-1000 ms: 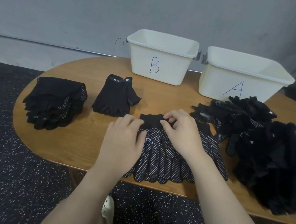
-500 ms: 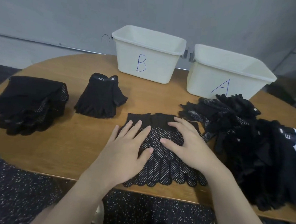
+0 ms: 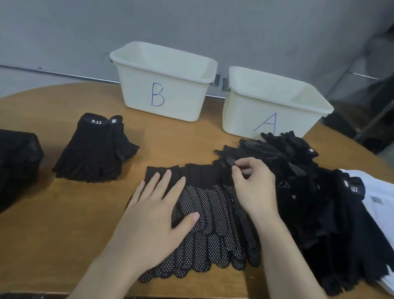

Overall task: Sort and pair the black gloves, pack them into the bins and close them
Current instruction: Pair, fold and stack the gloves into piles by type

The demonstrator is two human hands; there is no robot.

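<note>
A flat stack of black dotted gloves [image 3: 212, 222] lies at the table's front middle. My left hand [image 3: 156, 219] presses flat on its left side with straight fingers. My right hand [image 3: 251, 188] has its fingers curled and pinches a dotted glove [image 3: 231, 161] at the near edge of the loose pile of black gloves [image 3: 308, 204] on the right. Behind stand two open white bins, bin B [image 3: 163, 81] and bin A [image 3: 271, 108]. A pair of fingerless "5.11" gloves [image 3: 95, 149] lies left of centre.
A folded stack of black gloves [image 3: 5, 168] sits at the far left of the wooden table [image 3: 45, 232]. Something white [image 3: 393, 221] lies under the right pile at the table's edge. A grey wall runs behind the bins.
My right hand lifted off the flat stack and moved right and back to pinch a glove from the loose pile. My left hand stayed flat on the stack.
</note>
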